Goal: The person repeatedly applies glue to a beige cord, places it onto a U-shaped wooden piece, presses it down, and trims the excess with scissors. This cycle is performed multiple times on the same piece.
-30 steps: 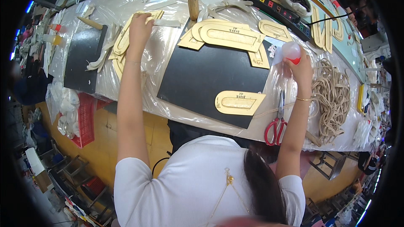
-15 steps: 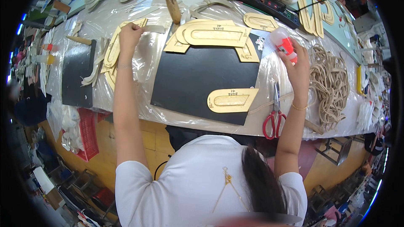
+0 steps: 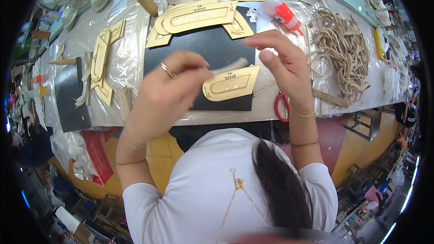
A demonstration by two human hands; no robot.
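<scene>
Left grip (image 3: 174, 88) clamped on pale strip (image 3: 233, 65) by end, rest free; right grip (image 3: 285, 68) apart. Yellow template (image 3: 229, 86) toward bench's (image 3: 266, 110) near edge, likely for reach.

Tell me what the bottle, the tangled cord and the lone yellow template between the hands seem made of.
The bottle looks like smooth plastic: its pale body is translucent. The tangled cord is probably matte woven textile, given its limp, soft loops. The yellow template may be stiff card or thin board, fairly matte: it lies flat with crisp edges.
</scene>
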